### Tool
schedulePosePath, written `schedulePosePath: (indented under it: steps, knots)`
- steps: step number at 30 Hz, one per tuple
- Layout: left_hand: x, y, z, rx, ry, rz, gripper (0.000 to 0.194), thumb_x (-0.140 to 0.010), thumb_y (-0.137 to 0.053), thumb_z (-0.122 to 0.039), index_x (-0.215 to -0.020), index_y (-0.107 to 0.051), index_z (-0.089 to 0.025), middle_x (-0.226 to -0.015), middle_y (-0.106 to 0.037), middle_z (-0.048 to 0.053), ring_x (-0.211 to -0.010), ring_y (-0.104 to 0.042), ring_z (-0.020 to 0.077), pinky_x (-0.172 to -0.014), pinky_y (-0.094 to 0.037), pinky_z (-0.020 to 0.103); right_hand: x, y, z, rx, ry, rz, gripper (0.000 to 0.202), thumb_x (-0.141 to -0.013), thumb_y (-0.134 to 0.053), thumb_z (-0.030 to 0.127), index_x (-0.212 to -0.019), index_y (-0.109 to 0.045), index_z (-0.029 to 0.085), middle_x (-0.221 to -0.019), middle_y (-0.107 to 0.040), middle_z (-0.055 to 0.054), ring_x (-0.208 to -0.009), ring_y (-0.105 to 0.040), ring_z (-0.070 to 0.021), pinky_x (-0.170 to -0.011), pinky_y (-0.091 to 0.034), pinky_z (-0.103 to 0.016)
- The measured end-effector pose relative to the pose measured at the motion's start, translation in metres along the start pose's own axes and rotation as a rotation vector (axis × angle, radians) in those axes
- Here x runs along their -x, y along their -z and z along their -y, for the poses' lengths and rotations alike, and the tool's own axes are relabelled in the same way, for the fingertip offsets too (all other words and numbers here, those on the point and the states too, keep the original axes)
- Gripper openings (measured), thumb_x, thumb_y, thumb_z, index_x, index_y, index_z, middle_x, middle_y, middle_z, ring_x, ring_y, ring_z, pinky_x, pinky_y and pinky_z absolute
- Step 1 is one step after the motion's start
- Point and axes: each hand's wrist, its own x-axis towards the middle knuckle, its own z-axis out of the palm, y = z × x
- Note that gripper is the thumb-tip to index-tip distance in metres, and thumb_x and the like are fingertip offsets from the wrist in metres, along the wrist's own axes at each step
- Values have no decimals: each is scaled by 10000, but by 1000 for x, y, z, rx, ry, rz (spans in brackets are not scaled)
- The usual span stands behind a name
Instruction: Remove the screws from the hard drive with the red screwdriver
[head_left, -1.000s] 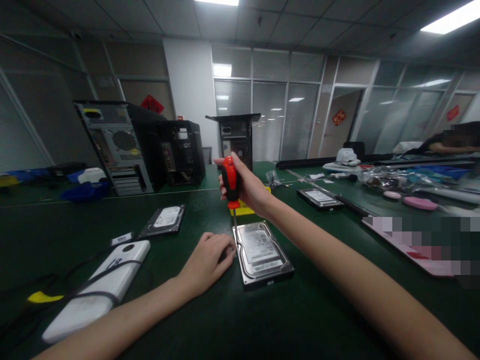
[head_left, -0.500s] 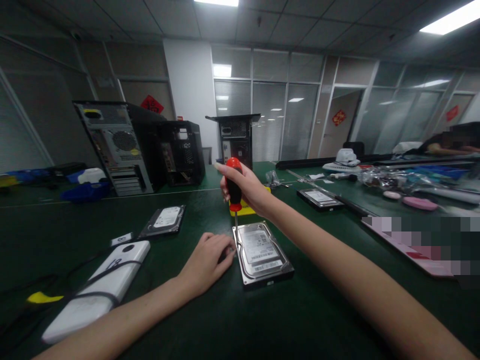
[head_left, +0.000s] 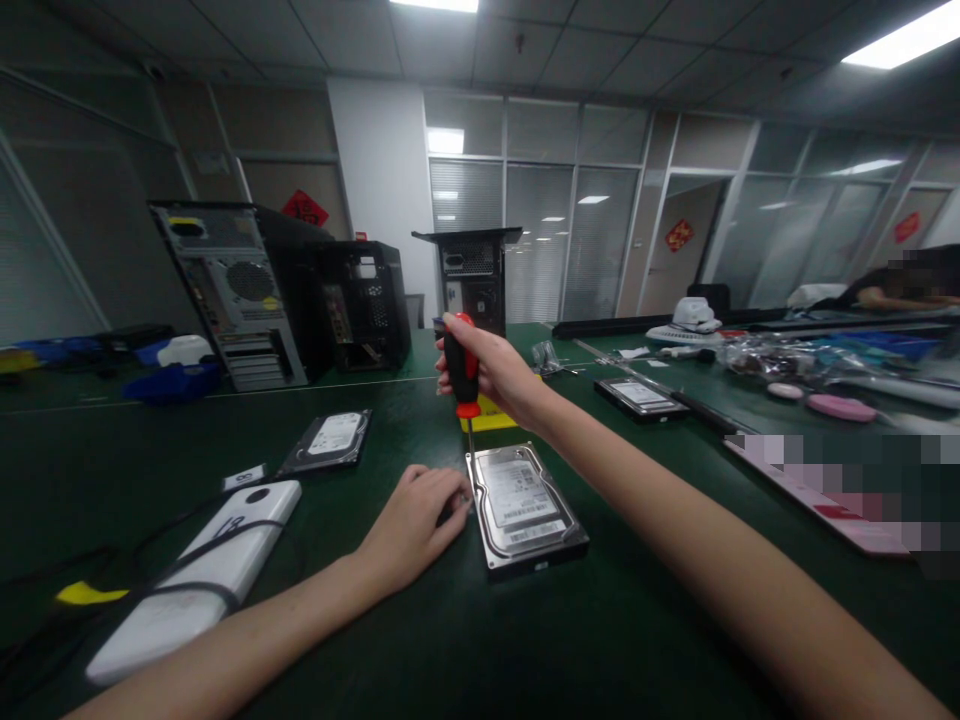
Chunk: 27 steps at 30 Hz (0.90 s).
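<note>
A silver hard drive (head_left: 521, 500) lies label up on the green table. My right hand (head_left: 484, 365) is wrapped round the black and red handle of a screwdriver (head_left: 463, 385), held nearly upright, its shaft reaching down to the drive's left edge. My left hand (head_left: 424, 520) rests on the table against that same edge, its fingers curled together near the screwdriver's tip; whether they pinch something small is hidden. Behind the drive, a yellow object (head_left: 491, 414) is partly covered by my right hand.
Other hard drives lie at left (head_left: 334, 440) and right (head_left: 641, 397). A white power bank (head_left: 202, 580) wrapped in black cable is at front left. Computer cases (head_left: 247, 300) stand behind. Plastic bags (head_left: 765, 360) and a pink board (head_left: 825, 500) are right; a person is at far right.
My right hand has turned slightly on the screwdriver's handle, with the thumb now over its top and the handle a little further left. My left hand and the drive look unchanged.
</note>
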Motion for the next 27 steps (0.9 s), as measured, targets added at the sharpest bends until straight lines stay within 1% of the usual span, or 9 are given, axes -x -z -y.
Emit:
schedulePosePath:
  steps: [2, 4, 8, 11, 16, 18, 21, 25, 27]
  knots:
    - [-1, 0, 0, -6, -3, -1, 95, -878, -432, -187, -863, -525, -191, -763, -548, -17, -711, -487, 153, -769, -330, 326, 0, 0, -2, -10, 49, 10, 308, -741, -636, 437, -817, -513, 164, -692, -595, -7, -567, -578, -109, -571, -530, -269]
    - [-1, 0, 1, -11, -3, 0, 94, -877, -433, -188, -867, -526, -191, -765, -548, -16, -713, -486, 154, -767, -330, 325, 0, -1, -2, 0, 64, 45, 309, -741, -639, 431, -794, -485, 168, -657, -591, 0, -536, -573, -105, -548, -520, -260]
    - [-1, 0, 0, -13, 3, 0, 95, -875, -434, -188, -863, -529, -191, -763, -549, -15, -714, -489, 154, -761, -331, 323, 2, -2, -3, 36, 58, 49, 323, -732, -639, 448, -757, -460, 180, -573, -517, 47, -438, -482, -64, -460, -451, -207]
    - [-1, 1, -1, -16, 7, 2, 94, -871, -438, -186, -857, -530, -190, -757, -549, -16, -708, -488, 154, -755, -330, 322, 2, -2, -3, 14, 22, 46, 308, -727, -640, 443, -784, -487, 182, -578, -490, 57, -452, -471, -64, -464, -445, -205]
    - [0, 1, -1, -13, 13, 6, 94, -872, -438, -189, -864, -532, -190, -766, -552, -14, -722, -494, 156, -763, -328, 325, 0, -1, -1, -84, -66, 94, 428, -777, -472, 600, -831, -524, 179, -559, -470, 44, -465, -478, -85, -484, -458, -229]
    - [1, 2, -1, -14, 9, 8, 95, -873, -436, -192, -863, -531, -191, -767, -551, -14, -723, -492, 157, -762, -329, 324, 1, -1, 0, -85, -74, 84, 441, -784, -456, 609, -836, -530, 177, -560, -471, 42, -462, -480, -85, -484, -460, -229]
    - [0, 1, -1, -17, 6, 7, 93, -872, -437, -191, -865, -530, -191, -766, -551, -15, -715, -487, 156, -759, -330, 322, 1, -1, 0, -54, -73, 44, 415, -777, -495, 585, -803, -526, 172, -601, -492, 31, -485, -500, -84, -508, -487, -237]
    - [0, 1, -2, -17, 1, -4, 97, -871, -435, -191, -857, -531, -190, -769, -555, -13, -711, -487, 155, -757, -331, 320, -1, -1, -5, -17, 58, -19, 361, -683, -677, 463, -808, -497, 175, -683, -536, 29, -562, -550, -89, -566, -523, -253]
    - [0, 1, -2, -18, 1, -3, 101, -872, -434, -193, -855, -533, -190, -768, -557, -12, -715, -490, 157, -755, -333, 319, -1, -1, -7, -12, 90, -15, 364, -663, -711, 412, -834, -487, 181, -709, -559, 27, -587, -569, -94, -593, -530, -264]
